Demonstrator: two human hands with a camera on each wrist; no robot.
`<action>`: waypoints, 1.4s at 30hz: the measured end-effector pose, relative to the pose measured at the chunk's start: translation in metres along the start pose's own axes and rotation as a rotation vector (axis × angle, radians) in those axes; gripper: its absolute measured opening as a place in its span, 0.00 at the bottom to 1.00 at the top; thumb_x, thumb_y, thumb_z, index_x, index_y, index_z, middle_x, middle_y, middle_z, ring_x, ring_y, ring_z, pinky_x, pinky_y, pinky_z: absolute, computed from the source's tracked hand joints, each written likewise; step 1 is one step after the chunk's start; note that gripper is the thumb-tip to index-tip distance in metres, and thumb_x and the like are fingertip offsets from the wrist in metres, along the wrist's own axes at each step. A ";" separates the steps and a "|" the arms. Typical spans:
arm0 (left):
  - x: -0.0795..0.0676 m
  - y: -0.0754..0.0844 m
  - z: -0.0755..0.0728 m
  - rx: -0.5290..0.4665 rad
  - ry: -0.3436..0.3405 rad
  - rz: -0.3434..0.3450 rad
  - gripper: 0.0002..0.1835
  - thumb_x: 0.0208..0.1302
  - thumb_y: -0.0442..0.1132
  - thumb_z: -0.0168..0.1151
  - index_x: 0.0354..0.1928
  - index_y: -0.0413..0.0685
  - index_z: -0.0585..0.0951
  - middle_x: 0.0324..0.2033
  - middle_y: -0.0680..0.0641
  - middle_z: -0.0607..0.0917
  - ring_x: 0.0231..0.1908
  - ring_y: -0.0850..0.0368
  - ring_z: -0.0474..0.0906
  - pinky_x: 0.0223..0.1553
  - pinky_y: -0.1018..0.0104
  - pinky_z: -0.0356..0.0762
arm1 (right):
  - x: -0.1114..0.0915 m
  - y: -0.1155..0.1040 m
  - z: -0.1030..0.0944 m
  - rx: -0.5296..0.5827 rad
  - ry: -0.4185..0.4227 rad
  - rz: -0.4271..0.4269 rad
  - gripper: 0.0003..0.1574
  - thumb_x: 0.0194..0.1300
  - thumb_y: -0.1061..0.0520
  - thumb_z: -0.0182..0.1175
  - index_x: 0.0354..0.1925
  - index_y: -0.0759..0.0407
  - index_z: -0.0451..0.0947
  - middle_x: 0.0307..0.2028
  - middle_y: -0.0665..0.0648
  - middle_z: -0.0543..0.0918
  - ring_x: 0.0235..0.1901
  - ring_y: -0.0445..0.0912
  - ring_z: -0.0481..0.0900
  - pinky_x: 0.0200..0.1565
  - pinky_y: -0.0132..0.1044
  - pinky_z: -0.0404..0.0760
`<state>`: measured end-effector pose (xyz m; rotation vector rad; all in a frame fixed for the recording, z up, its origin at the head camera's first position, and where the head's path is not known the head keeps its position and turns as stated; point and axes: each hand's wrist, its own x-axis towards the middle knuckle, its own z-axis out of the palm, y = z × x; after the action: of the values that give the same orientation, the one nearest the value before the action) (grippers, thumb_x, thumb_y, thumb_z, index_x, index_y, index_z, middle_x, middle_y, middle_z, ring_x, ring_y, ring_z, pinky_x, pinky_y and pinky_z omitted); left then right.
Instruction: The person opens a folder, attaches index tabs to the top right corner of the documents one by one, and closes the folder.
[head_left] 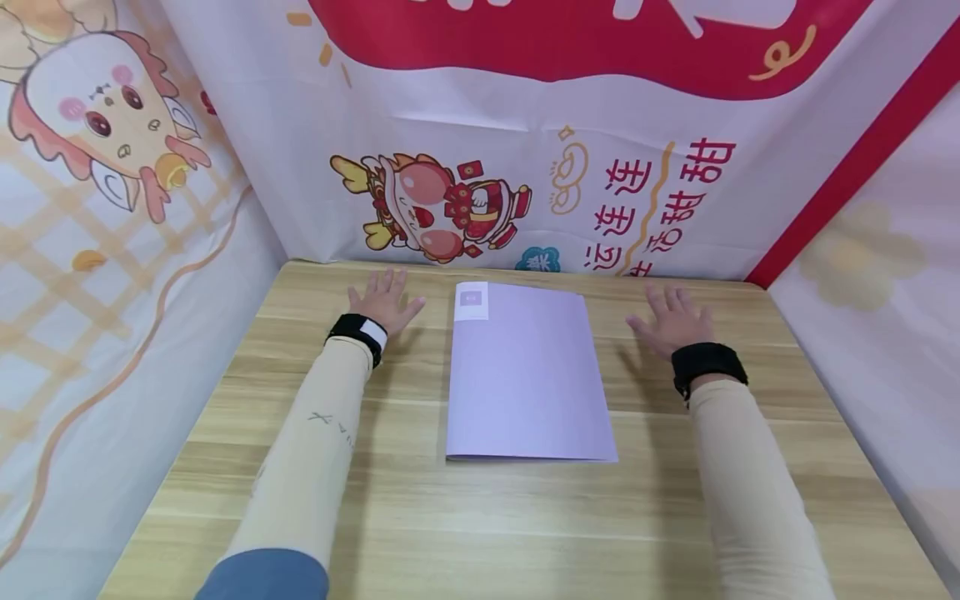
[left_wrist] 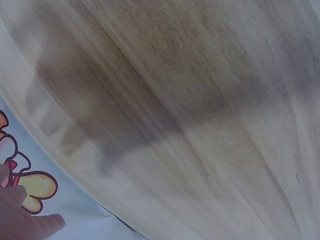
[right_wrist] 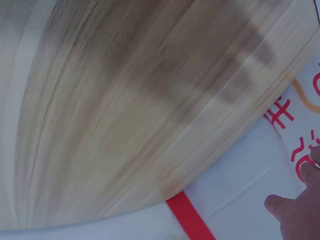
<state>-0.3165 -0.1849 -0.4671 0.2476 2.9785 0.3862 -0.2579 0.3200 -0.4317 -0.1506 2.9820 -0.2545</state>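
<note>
Lilac folder point(head_left: 528, 375) lay closed on tabletop point(head_left: 495, 533), couldn't see inside | left grip point(head_left: 381, 307) and right grip point(head_left: 672, 325) flanked it, both splayed pretty wide

a makeshift booth, printed cloths point(head_left: 510, 121) walling a wood-grain table point(head_left: 525, 525)
</note>
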 end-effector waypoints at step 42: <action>-0.084 0.057 -0.015 -0.507 -0.110 -0.009 0.33 0.76 0.51 0.55 0.72 0.34 0.66 0.64 0.30 0.74 0.59 0.36 0.76 0.58 0.45 0.77 | -0.083 -0.047 0.014 0.932 -0.325 0.142 0.37 0.82 0.44 0.44 0.62 0.80 0.67 0.41 0.64 0.84 0.35 0.46 0.83 0.43 0.46 0.87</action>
<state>-0.2279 -0.1489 -0.4293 0.1897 2.6577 1.0599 -0.1703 0.2805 -0.4254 0.1161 2.2528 -1.3784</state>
